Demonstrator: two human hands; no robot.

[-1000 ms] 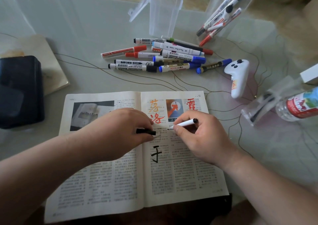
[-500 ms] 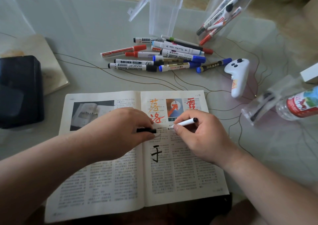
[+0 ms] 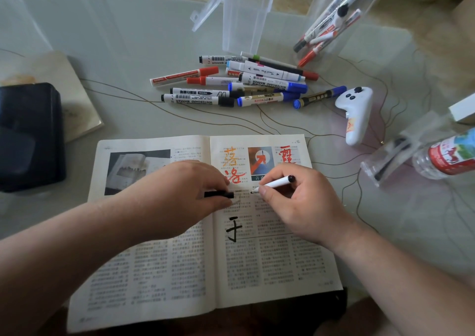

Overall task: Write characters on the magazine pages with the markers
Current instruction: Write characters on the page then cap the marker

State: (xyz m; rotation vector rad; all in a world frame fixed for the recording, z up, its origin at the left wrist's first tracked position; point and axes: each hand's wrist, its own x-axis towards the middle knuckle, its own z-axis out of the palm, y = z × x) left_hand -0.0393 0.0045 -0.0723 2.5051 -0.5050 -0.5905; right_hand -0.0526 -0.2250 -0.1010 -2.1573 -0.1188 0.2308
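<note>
An open magazine (image 3: 180,271) lies flat in front of me on the table. Its right page carries orange and red characters at the top and one black character (image 3: 234,229) lower down. My right hand (image 3: 303,202) pinches a white marker (image 3: 276,182) with its black tip just above the right page's text. My left hand (image 3: 177,194) rests on the magazine's spine and pinches the marker's black cap (image 3: 218,194).
Several capped markers (image 3: 244,83) lie loose behind the magazine. Behind them stand an open clear box (image 3: 244,14) and a clear jar of markers (image 3: 334,19). A white controller (image 3: 357,114), a clear case and a bottle (image 3: 447,155) sit right; a dark case (image 3: 28,137) left.
Almost nothing has moved. Both hands keep their grips, and the marker tip stays at the same spot over the right page.
</note>
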